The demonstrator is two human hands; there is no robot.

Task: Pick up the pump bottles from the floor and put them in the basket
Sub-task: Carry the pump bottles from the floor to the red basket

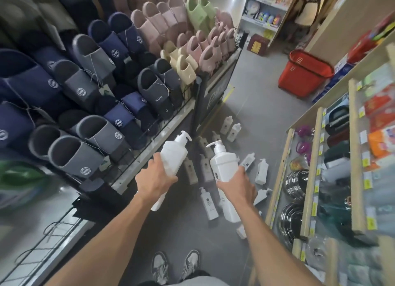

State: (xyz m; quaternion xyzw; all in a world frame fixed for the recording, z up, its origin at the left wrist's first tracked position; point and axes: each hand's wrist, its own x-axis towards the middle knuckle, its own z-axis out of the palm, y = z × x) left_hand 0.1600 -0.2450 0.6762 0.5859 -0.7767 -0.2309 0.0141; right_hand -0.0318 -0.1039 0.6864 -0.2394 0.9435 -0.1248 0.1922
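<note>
Left hand (157,176) gripped one pump bottle (173,155) | right hand (237,185) gripped another (224,164) | risk: tripping over floor bottles (208,202) toward distant basket (303,72).

Pump bottles: white, one in left hand (157,180), one in right hand (237,186); more on floor (263,114), white w/ small dark round logo. Floor: grey. Basket (304,72): red. Slippers (102,76): navy, grey, pink, cream, pale green; white round logos on navy/grey prs. Shoes (175,266): grey-white. Shelf tags (367,182): yellow.
</note>
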